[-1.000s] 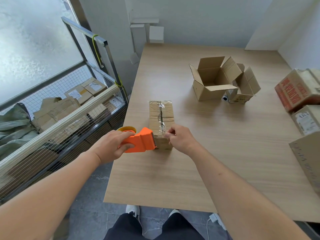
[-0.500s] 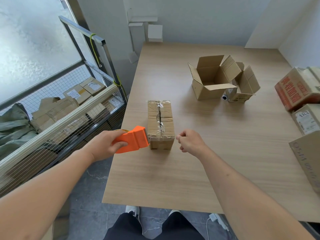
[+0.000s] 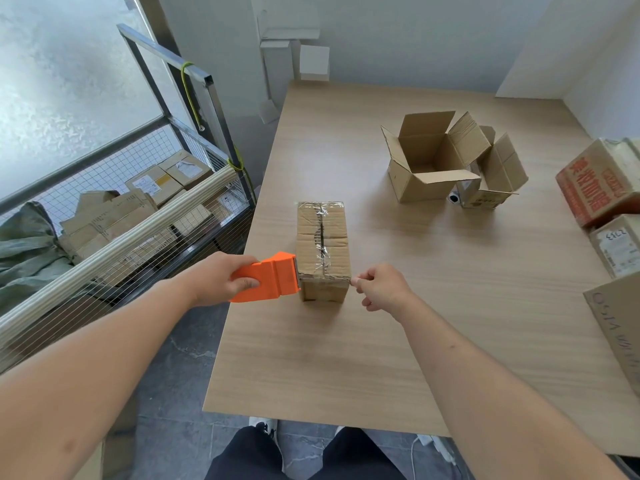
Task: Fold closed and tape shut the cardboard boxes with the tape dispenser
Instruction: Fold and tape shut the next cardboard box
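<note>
On the wooden table (image 3: 346, 358), beside a wire cage cart (image 3: 114, 216) of packed parcels, a closed cardboard box (image 3: 322, 249) is sitting near the left edge, clear tape crinkling along its top seam. Two open boxes (image 3: 429, 161) are standing farther back, more cartons (image 3: 604, 181) lining the right edge. The left hand (image 3: 216, 280) is gripping the orange tape dispenser (image 3: 268, 277), its blade end touching the box's near-left corner. The right hand (image 3: 381, 285) is curling just beside the near-right corner, fingertips pinched together; whether they are holding tape, cannot tell.
</note>
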### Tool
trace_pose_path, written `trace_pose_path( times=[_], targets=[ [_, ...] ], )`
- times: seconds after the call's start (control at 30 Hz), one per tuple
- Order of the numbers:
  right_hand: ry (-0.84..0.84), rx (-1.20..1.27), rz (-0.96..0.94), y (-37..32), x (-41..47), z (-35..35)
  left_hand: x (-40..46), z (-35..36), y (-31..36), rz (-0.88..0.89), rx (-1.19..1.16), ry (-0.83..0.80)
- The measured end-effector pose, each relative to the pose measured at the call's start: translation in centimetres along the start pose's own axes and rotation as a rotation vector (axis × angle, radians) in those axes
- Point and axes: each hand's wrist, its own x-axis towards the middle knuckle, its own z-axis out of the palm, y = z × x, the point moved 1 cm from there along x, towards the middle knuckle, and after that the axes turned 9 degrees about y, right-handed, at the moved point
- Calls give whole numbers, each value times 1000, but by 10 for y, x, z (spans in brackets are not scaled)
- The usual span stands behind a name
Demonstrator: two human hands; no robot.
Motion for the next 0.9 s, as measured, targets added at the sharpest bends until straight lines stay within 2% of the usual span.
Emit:
trace_pose_path(
  times=[0.2,0.3,0.37,0.43,0.5,0.57,0.6,0.7,0.8,0.9],
  targets=[
    [-29,410,253,6,-1,2,9,1,2,-35,18,-78],
    [65,485,345,8,-2,2,10,-1,-1,-45,21,-89],
    [159,485,311,11,-3,5,9,-3,-6,-48,11,-93],
    [290,466,155,9,-7,9,9,-3,-8,-47,-4,-93],
    [397,272,-196,2,-11,11,9,-1,-8,-43,-30,-80],
    [360,84,-534,-11,-17,13,11,1,-6,-33,-51,-74],
    [302,16,-641,-17,-19,17,12,2,-4,-26,-57,-75],
    [189,-223,-777,-33,-21,32,16,4,0,-12,-62,-82],
    [240,-341,-830,-40,-21,42,17,6,1,3,-61,-81],
    [333,-342,-866,-37,-24,46,14,6,-2,12,-91,-71]
  ],
)
